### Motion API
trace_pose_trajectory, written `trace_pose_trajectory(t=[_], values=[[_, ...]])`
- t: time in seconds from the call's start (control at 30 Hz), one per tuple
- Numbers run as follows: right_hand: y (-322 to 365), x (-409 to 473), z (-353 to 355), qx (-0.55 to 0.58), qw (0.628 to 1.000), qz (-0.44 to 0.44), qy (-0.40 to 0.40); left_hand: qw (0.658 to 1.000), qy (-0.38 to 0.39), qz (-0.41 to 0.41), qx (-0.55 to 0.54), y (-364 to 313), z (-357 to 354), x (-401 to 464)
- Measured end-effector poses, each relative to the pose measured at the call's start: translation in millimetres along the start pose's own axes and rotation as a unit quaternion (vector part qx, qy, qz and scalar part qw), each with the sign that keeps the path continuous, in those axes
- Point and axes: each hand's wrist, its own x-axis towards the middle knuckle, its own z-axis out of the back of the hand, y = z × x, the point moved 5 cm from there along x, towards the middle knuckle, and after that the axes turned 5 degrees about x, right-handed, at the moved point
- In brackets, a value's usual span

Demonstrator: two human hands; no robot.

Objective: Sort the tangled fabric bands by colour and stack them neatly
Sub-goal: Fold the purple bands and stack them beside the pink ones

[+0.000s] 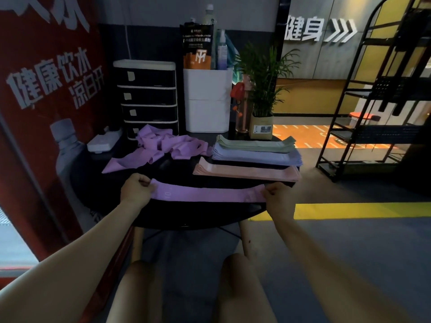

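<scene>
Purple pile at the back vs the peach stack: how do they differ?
The purple pile is loose, twisted and overlapping; the peach stack lies flat with edges aligned. The pile sprawls at back left by the drawers; the stack sits right, nearer than the blue stack. Both are fabric bands on the black table.

Both forearms are bare to the elbow, with no sleeve, watch or ring showing on the left hand [137,190] or the right hand [278,197]. Below the black round table [186,220], two bare knees show; no clothing is visible.
</scene>
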Motion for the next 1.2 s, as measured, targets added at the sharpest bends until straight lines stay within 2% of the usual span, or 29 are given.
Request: trace_pose_trajectory(t=[0.1, 0.2, 0.33, 0.53, 0.8, 1.0, 1.2], values=[[-2, 0, -1, -0.007, 1.0, 0.01, -0.002, 0.998, -0.007, -0.039, 0.048, -1, 0, -3], [0, 0, -1, -0.019, 0.998, 0.054, -0.013, 0.99, -0.016, -0.125, 0.07, -8, 1, -8], [7, -4, -4, -0.058, 0.993, 0.103, -0.009, 0.977, 0.042, -0.18, 0.109, -8, -6, -13], [4, -7, -3, -0.096, 0.992, 0.079, 0.003, 0.978, 0.067, -0.159, 0.116, -4, -8, -15], [37, 5, -18, -0.091, 0.991, 0.099, 0.025, 0.981, 0.049, -0.156, 0.106, -22, -8, -3], [85, 16, -66, -0.02, 0.99, 0.108, 0.088, 0.983, 0.04, -0.165, 0.074, -44, -10, 23], [135, 35, -135, -0.011, 0.977, 0.146, 0.153, 0.983, 0.024, -0.164, 0.074, -52, -11, 67]])
